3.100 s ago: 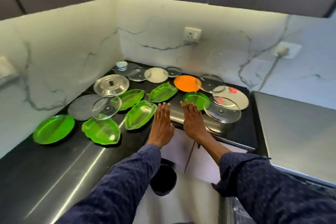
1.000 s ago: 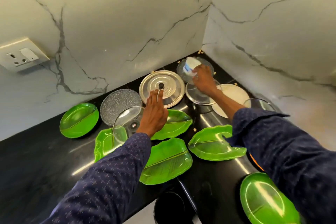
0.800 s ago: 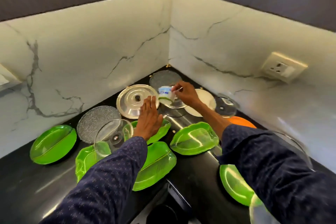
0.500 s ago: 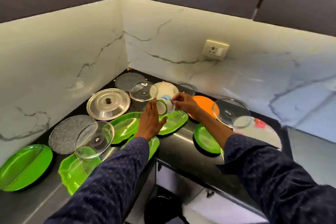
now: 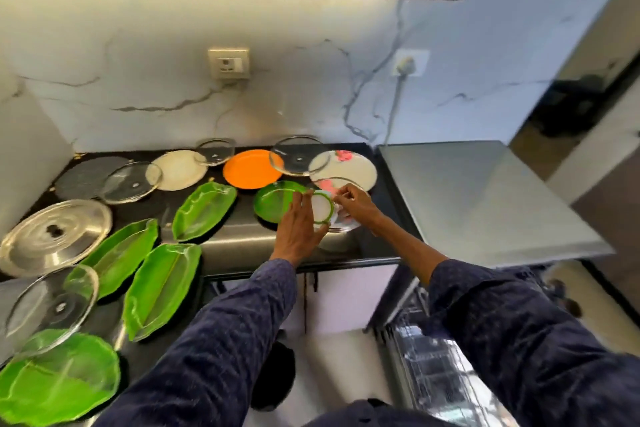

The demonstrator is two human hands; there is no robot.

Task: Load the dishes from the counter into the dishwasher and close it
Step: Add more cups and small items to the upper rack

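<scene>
A small white cup with a green rim (image 5: 321, 207) lies on its side in the air above the right part of the black counter (image 5: 242, 246), its mouth facing me. My right hand (image 5: 355, 204) pinches its far end. My left hand (image 5: 298, 225) holds the rim between fingers and thumb. Just behind the cup lie a round green plate (image 5: 272, 201) and a glass lid (image 5: 343, 222). Several green leaf-shaped plates, such as one (image 5: 204, 210), an orange plate (image 5: 250, 168), a floral plate (image 5: 349, 168) and a steel lid (image 5: 52, 236) are spread over the counter. The open dishwasher's rack (image 5: 426, 357) shows at lower right.
The dishwasher's steel top (image 5: 485, 201) adjoins the counter on the right. More glass lids (image 5: 298, 156) (image 5: 131, 182) (image 5: 52, 308) and a white plate (image 5: 178, 170) lie among the dishes. Sockets (image 5: 228, 63) sit on the marble wall. A dark bin (image 5: 277, 374) stands on the floor below.
My right hand lifted the cup from the back corner and carried it rightward. My left hand joined it at the rim. My view swung right, bringing the dishwasher into sight.
</scene>
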